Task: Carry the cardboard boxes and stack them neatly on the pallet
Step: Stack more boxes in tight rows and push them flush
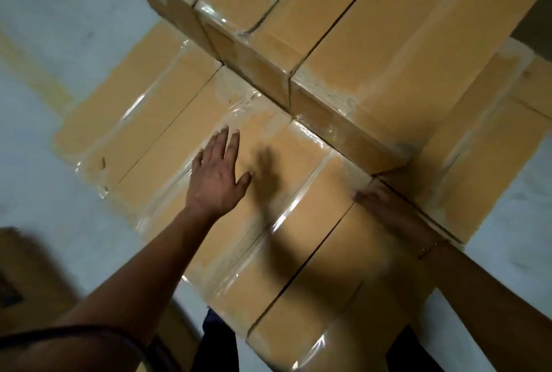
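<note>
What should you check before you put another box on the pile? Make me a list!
1. Left hand free: ok, open, fingers spread above the lower boxes.
2. Right hand free: cannot tell, blurred, pressed beside the upper stack.
3. Lower boxes level and tight: ok, tops flush, seams narrow.
4. Upper stack edges lined up: ok, fronts look even.
5. Tape sealed: ok, shiny strips lie flat.
6. Pallet underneath sound: cannot tell, boxes hide it.

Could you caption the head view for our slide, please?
Left hand open above taped cardboard boxes, right hand at their edge.
</note>
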Tool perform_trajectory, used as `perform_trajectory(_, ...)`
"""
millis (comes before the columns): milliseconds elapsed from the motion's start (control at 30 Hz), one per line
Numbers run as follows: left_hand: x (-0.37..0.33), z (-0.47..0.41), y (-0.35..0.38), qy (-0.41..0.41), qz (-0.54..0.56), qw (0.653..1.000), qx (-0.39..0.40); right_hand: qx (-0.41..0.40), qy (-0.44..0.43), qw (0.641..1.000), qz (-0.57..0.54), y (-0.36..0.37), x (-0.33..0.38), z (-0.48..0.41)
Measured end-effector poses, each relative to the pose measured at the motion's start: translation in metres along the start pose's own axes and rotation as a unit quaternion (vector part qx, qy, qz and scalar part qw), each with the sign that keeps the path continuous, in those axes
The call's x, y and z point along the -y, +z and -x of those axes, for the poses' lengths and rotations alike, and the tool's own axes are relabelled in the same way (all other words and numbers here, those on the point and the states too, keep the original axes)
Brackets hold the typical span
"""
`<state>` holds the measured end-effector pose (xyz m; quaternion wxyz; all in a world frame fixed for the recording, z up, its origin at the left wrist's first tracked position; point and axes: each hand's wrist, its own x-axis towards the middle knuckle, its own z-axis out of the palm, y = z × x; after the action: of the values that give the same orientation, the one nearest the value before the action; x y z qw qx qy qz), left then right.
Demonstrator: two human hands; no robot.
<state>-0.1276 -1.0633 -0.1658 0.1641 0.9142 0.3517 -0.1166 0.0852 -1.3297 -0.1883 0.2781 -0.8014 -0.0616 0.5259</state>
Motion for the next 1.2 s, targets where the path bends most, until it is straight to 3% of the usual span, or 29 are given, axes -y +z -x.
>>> perform_trajectory(200, 0.045, 0.163, 0.040, -0.225, 0.113, 0.968, -0.005, 0.153, -0.074, 0.974, 0.153, 0.082, 0.011, 0.040)
perform_trajectory(400, 0.107, 0.289, 0.089, -0.339, 0.186, 0.922, 0.015, 0.202, -0.104, 0.948, 0.222, 0.197, 0.019, 0.071)
perform_trajectory(567, 0.179, 0.389, 0.115, -0.440, 0.246, 0.864, 0.001, 0.267, -0.084, 0.923, 0.264, 0.334, 0.001, 0.102)
perform_trajectory(800, 0.259, 0.522, 0.184, -0.590, 0.338, 0.733, -0.006, 0.370, -0.043, 0.864, 0.340, 0.500, -0.046, 0.133)
perform_trajectory(933, 0.295, 0.574, 0.231, -0.651, 0.377, 0.658, 0.006, 0.378, 0.005, 0.856, 0.353, 0.577, -0.084, 0.118)
perform_trajectory(1200, 0.368, 0.617, 0.330, -0.690, 0.448, 0.569, 0.010, 0.349, 0.086, 0.848, 0.390, 0.679, -0.177, 0.078)
